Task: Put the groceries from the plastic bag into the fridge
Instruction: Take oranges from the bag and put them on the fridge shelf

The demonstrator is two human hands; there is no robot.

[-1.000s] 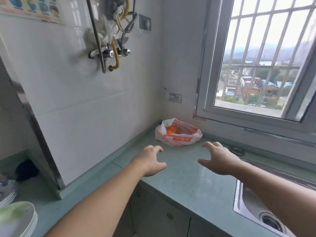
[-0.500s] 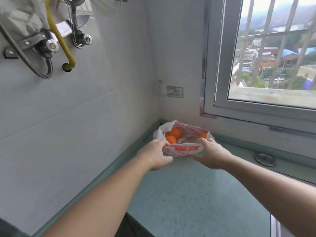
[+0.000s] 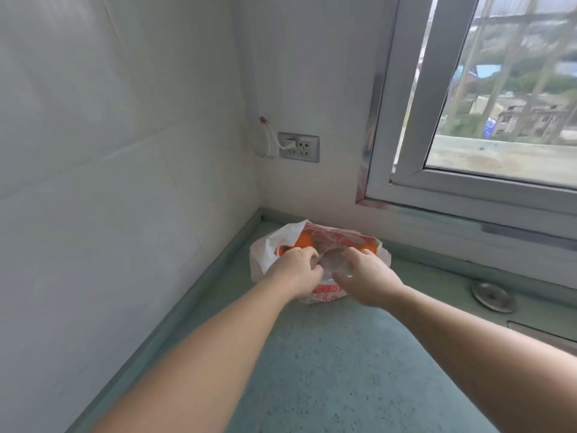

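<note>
Head view: white plastic bag (image 3: 265, 248) with red print sat on the green speckled desk (image 3: 327, 370), pushed into the corner where the tiled wall (image 3: 109, 151) met the wall under the window (image 3: 468, 120). Bag mouth was open toward the camera. Inside: orange fruits (image 3: 303, 240) at the left and one more orange bit at the right edge, count unclear; a pale roundish item (image 3: 332, 259) in the middle, too blurred to name.

Left hand (image 3: 295, 270) was at the bag's left lip, fingers (image 3: 307, 254) curled and pinching the plastic. Right hand (image 3: 365, 276) was at the right lip, fingers curled down over the rim, gripping the film. Hands near each other, not touching. Both forearms ran in from the bottom edge.

Bag front and lower print were partly hidden behind the hands; text unreadable. Wall socket (image 3: 298, 147) sat above the bag with a white cable (image 3: 271, 142) plugged in. Round metal disc (image 3: 493, 296) lay on the desk to the right, well apart from the bag. Metal edge at far right cut off by the frame. Fridge not seen in this view.
</note>
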